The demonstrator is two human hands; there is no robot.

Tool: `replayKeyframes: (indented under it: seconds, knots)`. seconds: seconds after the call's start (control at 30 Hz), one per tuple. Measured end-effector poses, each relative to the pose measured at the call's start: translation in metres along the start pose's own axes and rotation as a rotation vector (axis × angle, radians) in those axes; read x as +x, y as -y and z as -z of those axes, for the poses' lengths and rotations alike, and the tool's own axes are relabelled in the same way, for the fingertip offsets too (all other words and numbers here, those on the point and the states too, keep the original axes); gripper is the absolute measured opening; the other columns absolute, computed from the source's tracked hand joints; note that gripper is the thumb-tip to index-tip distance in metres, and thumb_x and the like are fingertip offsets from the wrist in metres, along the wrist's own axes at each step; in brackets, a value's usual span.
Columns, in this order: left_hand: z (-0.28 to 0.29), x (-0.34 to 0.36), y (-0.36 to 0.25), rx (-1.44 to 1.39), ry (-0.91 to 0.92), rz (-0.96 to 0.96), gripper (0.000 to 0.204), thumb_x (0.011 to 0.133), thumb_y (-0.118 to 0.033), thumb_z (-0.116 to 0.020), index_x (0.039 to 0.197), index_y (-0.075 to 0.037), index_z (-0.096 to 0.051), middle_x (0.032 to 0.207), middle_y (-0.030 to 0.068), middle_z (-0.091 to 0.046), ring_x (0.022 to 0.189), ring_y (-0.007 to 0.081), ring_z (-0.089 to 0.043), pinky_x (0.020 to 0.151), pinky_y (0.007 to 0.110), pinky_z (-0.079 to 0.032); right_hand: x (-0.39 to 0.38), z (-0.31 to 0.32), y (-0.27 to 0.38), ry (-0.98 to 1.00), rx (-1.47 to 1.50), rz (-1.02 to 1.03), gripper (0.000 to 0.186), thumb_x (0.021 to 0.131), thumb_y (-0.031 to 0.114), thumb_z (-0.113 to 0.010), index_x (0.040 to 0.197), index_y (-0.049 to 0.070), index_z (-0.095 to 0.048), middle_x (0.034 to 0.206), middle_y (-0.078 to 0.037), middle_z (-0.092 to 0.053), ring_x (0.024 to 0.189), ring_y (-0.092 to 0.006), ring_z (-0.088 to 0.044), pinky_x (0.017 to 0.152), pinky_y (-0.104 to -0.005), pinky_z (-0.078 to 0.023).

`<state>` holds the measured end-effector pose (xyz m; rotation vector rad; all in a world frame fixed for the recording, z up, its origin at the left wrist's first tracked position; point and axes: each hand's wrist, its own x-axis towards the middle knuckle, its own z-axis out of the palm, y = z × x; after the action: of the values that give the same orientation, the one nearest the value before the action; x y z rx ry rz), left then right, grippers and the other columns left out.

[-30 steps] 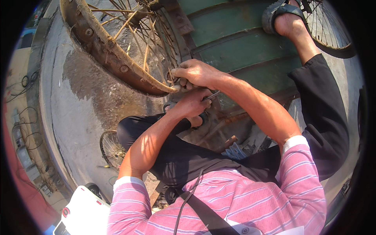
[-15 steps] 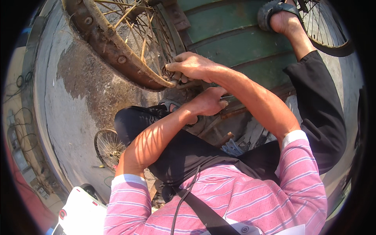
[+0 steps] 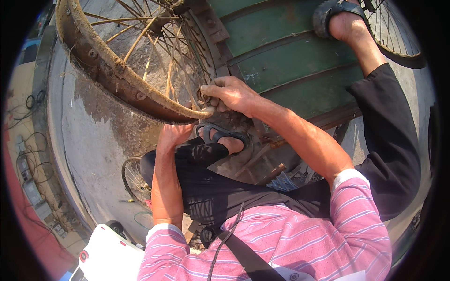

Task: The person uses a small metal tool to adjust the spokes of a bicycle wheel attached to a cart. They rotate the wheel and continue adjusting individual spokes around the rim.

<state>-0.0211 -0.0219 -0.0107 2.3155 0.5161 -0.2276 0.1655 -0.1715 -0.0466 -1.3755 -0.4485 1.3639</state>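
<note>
A rusty, mud-caked spoked wheel (image 3: 117,75), with no tyre on its rim, fills the upper left. My left hand (image 3: 175,134) reaches up from below against the lower part of the rim. Its fingers pass behind the rim, and a bit of them shows among the spokes, so it looks wrapped around it. At the rim's right end my right hand (image 3: 230,95) is closed in a pinch, thumb and forefinger together beside the spokes. What sits between those fingers is too small and shadowed to make out.
Green metal panels (image 3: 290,65) of a cart-like body stand right of the wheel. My sandalled foot (image 3: 347,23) rests on them beside another tyred wheel (image 3: 393,33). A small wheel (image 3: 136,180) lies lower left. Power strips with cables (image 3: 35,192) run along the left edge.
My left hand has moved left, from below my right hand to under the rim. The wheel appears shifted left and down in view. My right hand keeps its pinch.
</note>
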Motion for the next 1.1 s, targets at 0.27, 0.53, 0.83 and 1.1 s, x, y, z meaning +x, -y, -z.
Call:
replayKeyframes:
  seconds: [0.27,0.53,0.83,1.1]
  knots:
    - [0.002,0.024,0.014,-0.632,-0.105,0.019,0.024,0.105,-0.022,-0.072,0.119,-0.003,-0.068,0.102,0.0002,-0.069,0.098,0.0089,-0.062,0.082,0.028,-0.053,-0.007,-0.006,-0.005,-0.118,-0.105,0.145,0.042,0.103,0.038,-0.071,0.111,-0.003,-0.072,0.089,-0.005,-0.069,0.078,-0.0124,-0.064,0.071,-0.0305,-0.055]
    - [0.008,0.032,-0.007,-0.842,-0.107,0.172,0.026,0.098,-0.018,-0.079,0.118,-0.004,-0.069,0.098,0.0006,-0.073,0.084,0.0066,-0.066,0.070,0.024,-0.054,-0.015,-0.005,-0.002,-0.097,-0.088,0.213,0.037,0.101,0.032,-0.072,0.113,-0.003,-0.071,0.094,-0.006,-0.071,0.083,-0.0122,-0.064,0.073,-0.0307,-0.053]
    - [-0.020,0.036,-0.012,-0.584,-0.422,-0.001,0.019,0.099,-0.019,-0.077,0.107,-0.004,-0.070,0.091,0.0007,-0.070,0.081,0.0102,-0.063,0.071,0.028,-0.051,-0.012,-0.007,-0.021,-0.069,-0.056,0.256,0.035,0.094,0.022,-0.073,0.117,-0.003,-0.068,0.094,-0.003,-0.068,0.083,-0.0091,-0.060,0.073,-0.0282,-0.049]
    - [-0.007,0.037,-0.016,-0.537,-0.269,-0.006,0.025,0.101,-0.012,-0.073,0.119,-0.002,-0.059,0.102,0.0053,-0.067,0.092,0.0111,-0.064,0.076,0.029,-0.053,-0.018,-0.009,-0.010,-0.062,0.123,0.146,0.032,0.102,0.030,-0.069,0.110,-0.001,-0.068,0.085,0.000,-0.062,0.074,-0.0092,-0.057,0.064,-0.0280,-0.047]
